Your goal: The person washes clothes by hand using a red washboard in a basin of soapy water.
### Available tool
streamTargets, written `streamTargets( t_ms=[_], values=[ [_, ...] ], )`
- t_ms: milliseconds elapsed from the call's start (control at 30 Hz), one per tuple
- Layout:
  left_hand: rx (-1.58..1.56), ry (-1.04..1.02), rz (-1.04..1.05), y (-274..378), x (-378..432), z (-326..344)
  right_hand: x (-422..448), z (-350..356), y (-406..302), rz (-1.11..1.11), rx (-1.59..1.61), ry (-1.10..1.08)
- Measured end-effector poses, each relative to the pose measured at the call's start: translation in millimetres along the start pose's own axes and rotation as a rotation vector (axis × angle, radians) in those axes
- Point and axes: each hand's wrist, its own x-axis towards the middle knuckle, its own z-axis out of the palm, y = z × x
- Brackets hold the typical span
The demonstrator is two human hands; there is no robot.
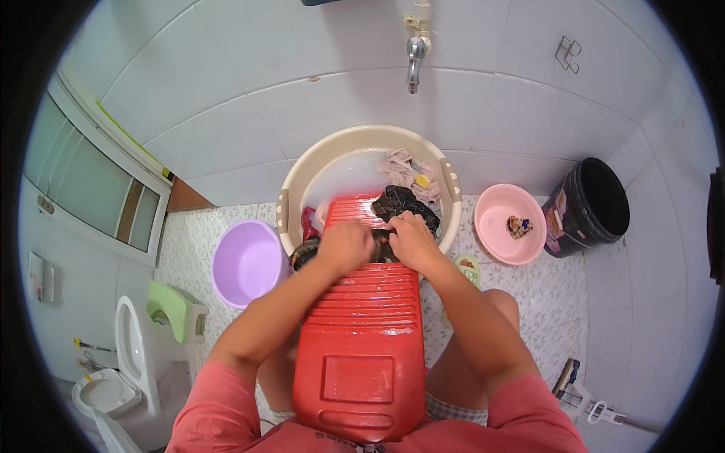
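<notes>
A red plastic washboard (pixel 362 351) slopes from my lap into a large beige washtub (pixel 362 134) of cloudy water. Across its ridges lies a wet dark patterned cloth (pixel 405 204), part of it bunched at the board's right edge. My left hand (pixel 346 246), blurred, is closed on the cloth at the left. At the right, my right hand (pixel 412 236) grips the same cloth with bent fingers. Pale pink wet fabric (pixel 399 170) lies in the tub's far right side, with a yellow piece (pixel 422 180) on it. Some red fabric (pixel 308 223) shows left of the board.
A purple basin (pixel 249 263) stands left of the tub. On the right are a pink basin (pixel 507 249) holding a small crumpled item and a black bucket (pixel 606 198). A metal tap (pixel 415 62) juts from the wall above. A green stool (pixel 173 311) and a toilet (pixel 133 345) are at left.
</notes>
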Motion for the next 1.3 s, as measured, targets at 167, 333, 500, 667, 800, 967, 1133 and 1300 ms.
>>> streamTargets(
  t_ms=[167,333,500,667,800,967,1133,1300],
  values=[
    [-0.102,-0.116,0.170,59.9,-40.2,-40.7,-3.9,-27.5,4.5,-0.002,0.185,-0.209],
    [0.080,0.077,-0.177,-10.1,15.6,3.2,0.0,-4.9,-3.2,-0.062,0.165,-0.135],
    [-0.044,-0.137,-0.010,28.3,2.7,-13.8,3.5,-13.0,11.0,0.087,0.161,-0.104],
    [-0.094,-0.083,0.228,62.4,-44.0,-40.4,1.7,-26.6,4.6,0.051,0.185,-0.164],
    [0.081,-0.045,-0.188,-2.3,19.7,6.7,6.0,-10.7,1.4,0.007,0.197,-0.171],
    [-0.031,-0.121,-0.116,26.4,19.1,-2.1,4.2,-22.3,15.1,0.082,0.139,-0.187],
    [-0.073,0.031,0.241,69.3,-51.4,-37.7,11.6,-29.0,7.4,0.191,0.236,-0.315],
    [-0.142,0.202,-0.014,0.3,-0.7,-7.1,-0.5,-13.2,16.9,-0.402,0.234,-0.246]
  ],
)
